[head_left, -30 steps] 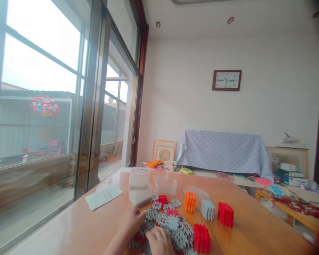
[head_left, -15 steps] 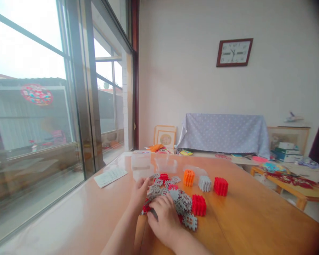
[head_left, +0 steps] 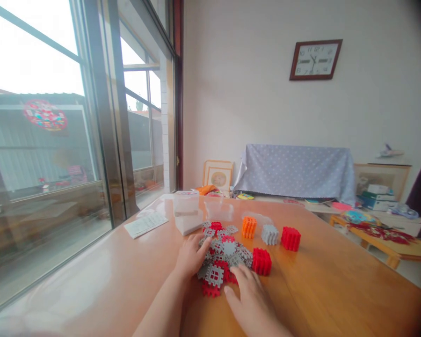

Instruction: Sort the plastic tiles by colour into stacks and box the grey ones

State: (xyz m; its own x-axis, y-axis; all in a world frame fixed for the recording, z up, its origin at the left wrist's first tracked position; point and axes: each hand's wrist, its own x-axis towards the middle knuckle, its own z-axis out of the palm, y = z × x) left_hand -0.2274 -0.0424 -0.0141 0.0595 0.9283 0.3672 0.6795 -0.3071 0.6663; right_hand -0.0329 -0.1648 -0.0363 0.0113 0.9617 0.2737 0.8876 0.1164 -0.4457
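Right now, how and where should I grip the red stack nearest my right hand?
I'd grip the red stack by its front and back, bringing the right hand in from the right. It looks blocky; the jumbled pile crowds its left, while its right side looks exposed.

Table (head_left: pixel 330 281) lies open at right; red stack (head_left: pixel 262 261) borders the pile (head_left: pixel 229 248); behind, a tub (head_left: pixel 220 213) seemingly obstructs.

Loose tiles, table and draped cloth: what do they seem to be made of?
The loose tiles look like matte plastic: repeated notches and solid colours. The table could be varnished wood or laminate, glossy, with pale reflections on its brown top. The cloth seems matte fabric, hanging in folds.
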